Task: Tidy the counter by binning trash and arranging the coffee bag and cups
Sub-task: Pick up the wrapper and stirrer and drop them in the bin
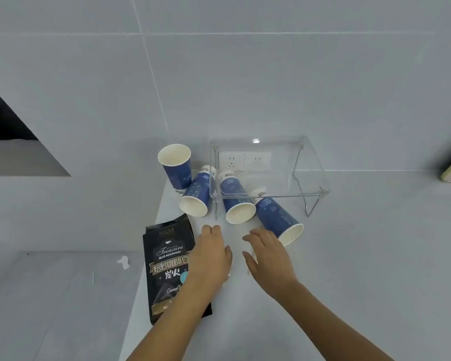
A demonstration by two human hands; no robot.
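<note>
A black coffee bag (167, 259) lies flat near the counter's left edge. Several blue paper cups sit behind it: one upright (177, 166), and three on their sides with mouths toward me, at left (197, 194), middle (236, 196) and right (279, 218). My left hand (211, 256) hovers palm down beside the bag, its forearm covering the bag's lower right. My right hand (268, 259) reaches forward just short of the rightmost lying cup. Both hands hold nothing, fingers loosely spread.
A clear acrylic shelf (310, 178) on wire legs stands against the tiled wall over two of the lying cups, with wall sockets (232, 161) behind it. A scrap of white paper (123, 262) lies on the lower surface left of the counter (349, 256).
</note>
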